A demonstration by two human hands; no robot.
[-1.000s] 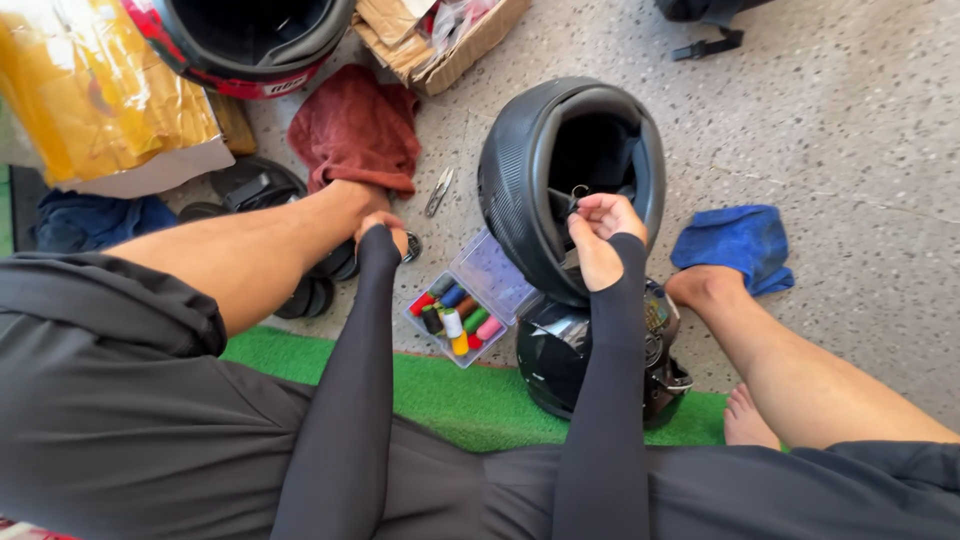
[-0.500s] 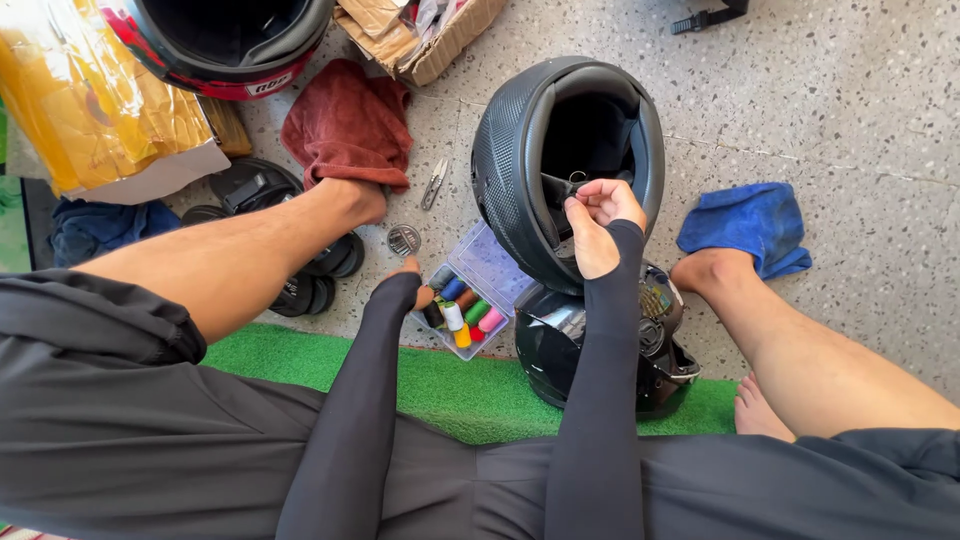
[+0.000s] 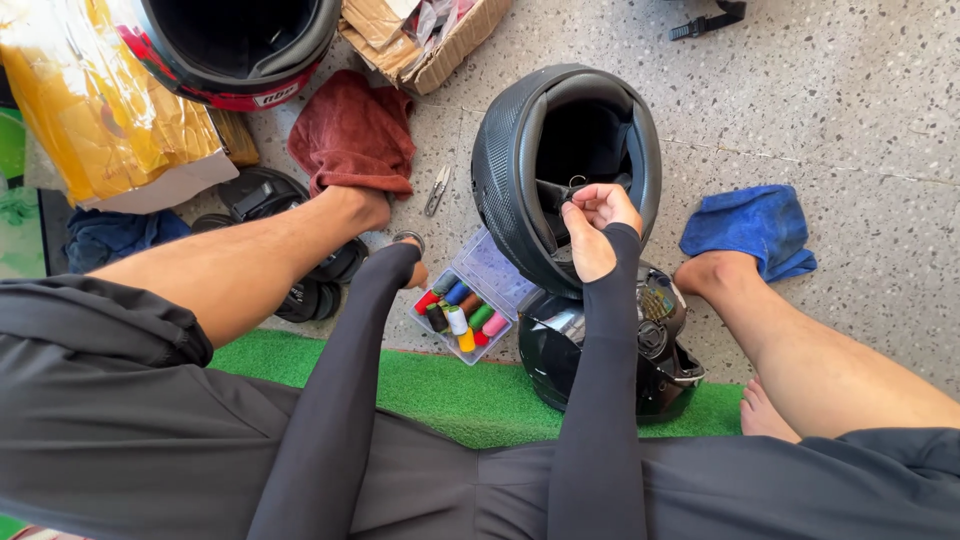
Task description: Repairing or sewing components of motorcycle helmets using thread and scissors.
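Pinching a strap ring inside the upturned black helmet (image 3: pixel 540 170), the right hand (image 3: pixel 595 225) has its fingers closed tight. The left hand (image 3: pixel 408 262) reaches into a clear box of thread spools (image 3: pixel 468 300); its fingers are hidden. Three helmets, one red cloth (image 3: pixel 352 135), one blue cloth (image 3: pixel 750 228)
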